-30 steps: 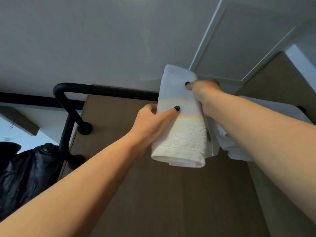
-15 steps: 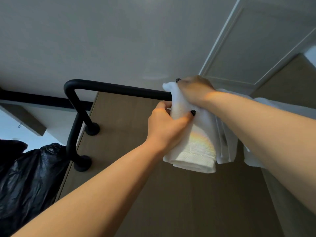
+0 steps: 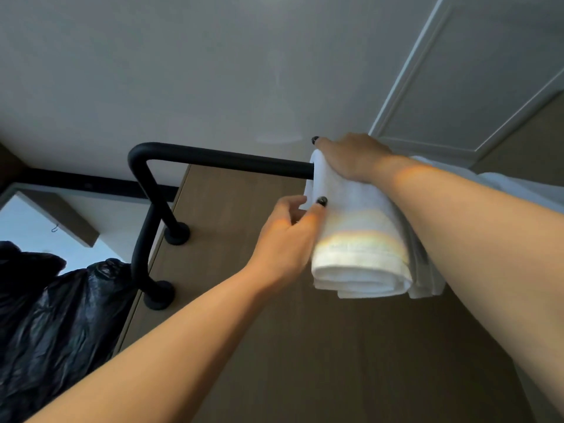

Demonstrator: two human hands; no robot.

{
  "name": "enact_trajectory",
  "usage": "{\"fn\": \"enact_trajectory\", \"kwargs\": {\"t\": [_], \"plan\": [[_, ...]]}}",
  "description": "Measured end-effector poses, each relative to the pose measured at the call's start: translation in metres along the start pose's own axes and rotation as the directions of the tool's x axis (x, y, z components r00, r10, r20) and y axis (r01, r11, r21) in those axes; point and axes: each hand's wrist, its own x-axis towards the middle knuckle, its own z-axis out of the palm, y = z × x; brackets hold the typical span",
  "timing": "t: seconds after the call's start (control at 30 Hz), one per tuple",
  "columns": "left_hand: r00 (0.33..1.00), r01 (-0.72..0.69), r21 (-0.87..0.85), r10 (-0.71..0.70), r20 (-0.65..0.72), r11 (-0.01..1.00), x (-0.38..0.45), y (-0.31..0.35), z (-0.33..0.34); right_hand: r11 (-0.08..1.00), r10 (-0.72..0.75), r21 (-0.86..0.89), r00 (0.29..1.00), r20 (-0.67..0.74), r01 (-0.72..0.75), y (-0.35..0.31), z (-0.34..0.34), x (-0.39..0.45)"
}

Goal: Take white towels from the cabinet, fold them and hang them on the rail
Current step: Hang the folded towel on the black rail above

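A folded white towel (image 3: 360,239) hangs over the black rail (image 3: 219,158), its folded end pointing down. My right hand (image 3: 351,157) lies over the top of the towel where it crosses the rail, fingers wrapped over the far side. My left hand (image 3: 290,236) pinches the towel's left edge between thumb and fingers. Behind it, more white towels (image 3: 427,279) hang on the same rail, mostly hidden by my right forearm.
The rail bends down at its left end to two round mounts (image 3: 177,233) on a wooden panel (image 3: 305,346). A black plastic bag (image 3: 55,325) bulges at lower left. A white ceiling and a panelled door (image 3: 488,71) are above.
The towel has come down from above the rail and now drapes over it. My right hand moved onto its top and my left hand slid to its left edge.
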Motion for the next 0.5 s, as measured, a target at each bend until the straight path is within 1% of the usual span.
{"fn": "enact_trajectory", "kwargs": {"t": [0.1, 0.17, 0.27, 0.4, 0.47, 0.5], "plan": [[0.999, -0.015, 0.059, 0.017, -0.033, 0.998, 0.009, -0.006, -0.004, 0.999, -0.024, 0.048, 0.996, 0.085, 0.02, 0.0, -0.003, 0.008], [1.0, 0.014, 0.096, -0.012, -0.026, 0.995, 0.016, -0.012, -0.005, 0.995, -0.07, 0.079, 0.987, 0.147, 0.059, 0.0, -0.006, 0.011], [0.996, 0.064, 0.082, -0.069, 0.059, 0.995, 0.025, -0.022, -0.001, 0.99, -0.108, 0.108, 0.971, 0.213, 0.087, 0.0, -0.01, 0.015], [0.973, 0.134, 0.072, -0.145, 0.182, 0.988, 0.034, -0.022, 0.011, 0.992, -0.108, 0.098, 0.95, 0.293, 0.083, -0.003, -0.012, 0.018], [0.964, 0.145, 0.045, -0.151, 0.217, 0.988, 0.038, -0.02, 0.015, 0.99, -0.129, 0.092, 0.943, 0.306, 0.105, -0.002, -0.012, 0.021], [0.964, 0.154, 0.011, -0.153, 0.218, 0.988, 0.039, -0.022, 0.017, 0.988, -0.134, 0.117, 0.942, 0.306, 0.102, -0.001, -0.012, 0.02]]}}
